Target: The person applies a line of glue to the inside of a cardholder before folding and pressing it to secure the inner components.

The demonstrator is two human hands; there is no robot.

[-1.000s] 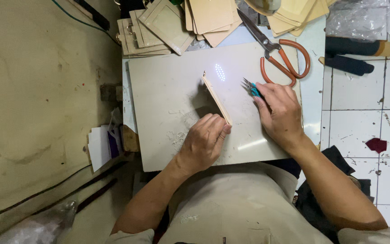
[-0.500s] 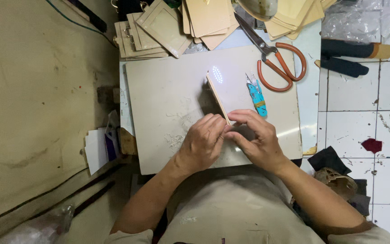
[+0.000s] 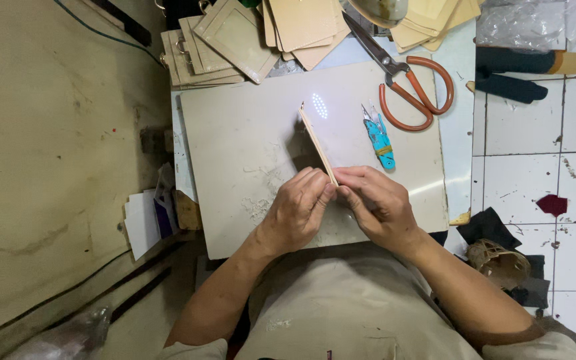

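White floor tiles (image 3: 535,167) show on the right and a worn tan surface on the left, with a pale work board (image 3: 235,173) lying on the table between them. Over the near part of this board both hands meet on a thin tan card piece (image 3: 317,141), which stands on edge and runs from the fingertips away toward the far side. The left hand (image 3: 295,212) has its fingers pressed together against the near end of the piece; the right hand (image 3: 376,203) pinches that same end from the other side. Just right of the piece lie small blue thread snips (image 3: 379,137), untouched, and farther right are orange-handled scissors (image 3: 411,87). Stacks of tan cut panels (image 3: 228,37) sit along the far edge of the table. Judging by the grip, the step in hand is working the near end of the piece with the fingertips; any next move calls for keeping both pinches firm so the thin piece does not bend or tip over.
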